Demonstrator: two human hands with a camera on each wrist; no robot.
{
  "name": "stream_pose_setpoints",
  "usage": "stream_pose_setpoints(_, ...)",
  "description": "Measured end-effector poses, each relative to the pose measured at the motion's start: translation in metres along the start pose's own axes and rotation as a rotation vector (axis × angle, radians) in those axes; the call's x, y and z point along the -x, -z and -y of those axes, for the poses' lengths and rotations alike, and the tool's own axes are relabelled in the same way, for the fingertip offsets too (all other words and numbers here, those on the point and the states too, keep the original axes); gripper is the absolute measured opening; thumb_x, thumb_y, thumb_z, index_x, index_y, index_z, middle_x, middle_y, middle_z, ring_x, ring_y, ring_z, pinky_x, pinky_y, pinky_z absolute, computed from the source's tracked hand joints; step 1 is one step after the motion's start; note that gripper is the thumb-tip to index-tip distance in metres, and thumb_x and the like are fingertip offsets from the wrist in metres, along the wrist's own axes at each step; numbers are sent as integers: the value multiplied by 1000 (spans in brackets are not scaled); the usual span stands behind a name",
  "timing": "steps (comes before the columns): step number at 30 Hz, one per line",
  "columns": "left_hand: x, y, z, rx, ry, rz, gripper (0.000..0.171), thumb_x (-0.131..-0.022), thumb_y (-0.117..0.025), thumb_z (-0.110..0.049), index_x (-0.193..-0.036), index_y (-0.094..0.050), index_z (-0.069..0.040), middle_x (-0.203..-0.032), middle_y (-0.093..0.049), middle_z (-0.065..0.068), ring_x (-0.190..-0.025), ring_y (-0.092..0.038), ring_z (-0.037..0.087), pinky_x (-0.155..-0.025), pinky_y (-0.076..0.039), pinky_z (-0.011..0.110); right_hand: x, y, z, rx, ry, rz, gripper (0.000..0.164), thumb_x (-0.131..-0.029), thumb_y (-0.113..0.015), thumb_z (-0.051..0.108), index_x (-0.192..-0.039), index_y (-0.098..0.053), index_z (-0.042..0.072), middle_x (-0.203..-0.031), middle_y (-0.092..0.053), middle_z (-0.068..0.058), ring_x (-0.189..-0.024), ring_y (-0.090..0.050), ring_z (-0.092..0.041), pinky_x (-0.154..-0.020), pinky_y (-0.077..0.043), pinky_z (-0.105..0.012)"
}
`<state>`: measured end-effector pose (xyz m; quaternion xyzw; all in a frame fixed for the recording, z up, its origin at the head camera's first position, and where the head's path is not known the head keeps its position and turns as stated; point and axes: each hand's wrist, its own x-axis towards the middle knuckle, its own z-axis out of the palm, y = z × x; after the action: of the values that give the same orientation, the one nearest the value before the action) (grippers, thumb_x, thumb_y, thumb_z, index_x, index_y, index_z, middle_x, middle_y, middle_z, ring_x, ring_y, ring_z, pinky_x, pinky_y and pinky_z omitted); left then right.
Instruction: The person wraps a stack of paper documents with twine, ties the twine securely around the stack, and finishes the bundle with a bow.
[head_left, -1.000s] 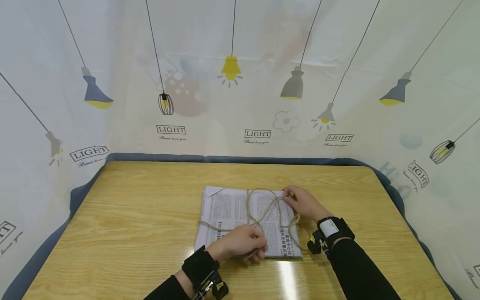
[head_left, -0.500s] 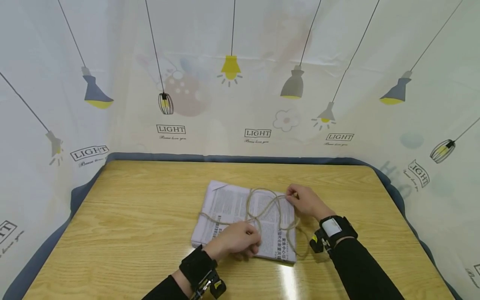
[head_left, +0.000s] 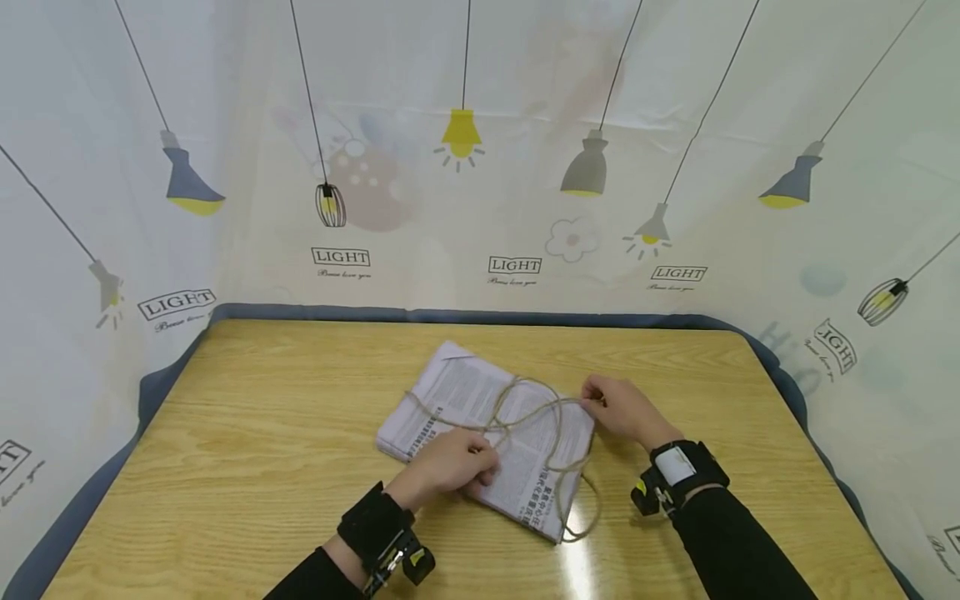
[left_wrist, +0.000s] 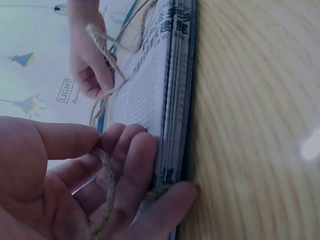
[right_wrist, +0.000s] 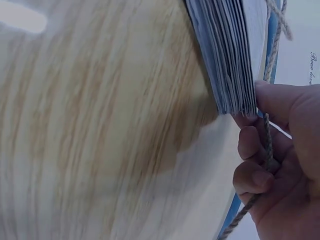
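A stack of folded newspapers (head_left: 465, 383) lies askew on the table, with twine (head_left: 557, 433) laid across its top in loose loops. My left hand (head_left: 453, 462) is at the stack's near left side. The left wrist view shows its thumb and index finger pinching the twine (left_wrist: 109, 182), while other fingers touch the newspapers' edge (left_wrist: 172, 110). At the far right corner, my right hand (head_left: 622, 408) pinches another stretch of twine (right_wrist: 269, 140) against the newspapers (right_wrist: 225, 55). A twine loop hangs over the stack's near right corner onto the table.
The wooden table (head_left: 262, 417) extends on all sides of the stack. Behind it hangs a pale curtain (head_left: 420, 275) printed with lamps. Each wrist wears a black strap with a small camera, the left camera (head_left: 417, 562) sitting low near the tabletop.
The newspapers have turned clockwise in the head view, their near right corner swinging toward me. My left hand has shifted left and slightly away from me; my right hand has moved slightly right.
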<state>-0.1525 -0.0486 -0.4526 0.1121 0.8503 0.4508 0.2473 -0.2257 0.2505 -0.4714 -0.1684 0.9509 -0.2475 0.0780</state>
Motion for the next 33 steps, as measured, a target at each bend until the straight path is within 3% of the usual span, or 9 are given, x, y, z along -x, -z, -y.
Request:
stream_pose_setpoints(9,-1,12,8,-121,-50,-105,27,-92,-55,-24,-71,-68,-12,-66,-65,2,-56,-58,13,-52,-41,27,11,-2,0,1,27,45,9,-94,-58,16,-85,-57,13,-72,-54,0,-62,-47,-13,-59,-40,-31)
stream_pose_setpoints(16,-4,22,14,-196,-60,-181,28,-92,-57,-25,-68,-66,-13,-62,-58,-2,-54,-50,11,-51,-37,27,19,-12,-1,-53,64,139,11,-96,-56,19,-87,-59,13,-64,-55,4,-54,-48,-10,-53,-40,-28)
stream_pose_setpoints(22,-11,28,18,-176,-100,-204,31,-94,-55,-23,-68,-64,-10,-59,-53,-3,-52,-44,13,-51,-34,27,26,-18,8,-144,61,234,13,-99,-51,17,-90,-59,12,-62,-61,2,-52,-53,-11,-50,-41,-27)
stream_pose_setpoints(27,-17,32,23,-152,-173,-196,28,-97,-53,-23,-75,-68,-11,-66,-58,0,-59,-50,14,-60,-39,30,31,-20,18,-158,85,289,13,-97,-51,13,-87,-59,12,-61,-62,0,-52,-53,-10,-51,-40,-25)
stream_pose_setpoints(33,-18,42,30,-86,-216,-159,23,-98,-53,-25,-93,-72,-13,-81,-65,3,-72,-57,16,-69,-46,34,33,-18,19,-131,125,258,15,-96,-53,14,-83,-60,12,-65,-57,4,-57,-49,-9,-56,-41,-28)
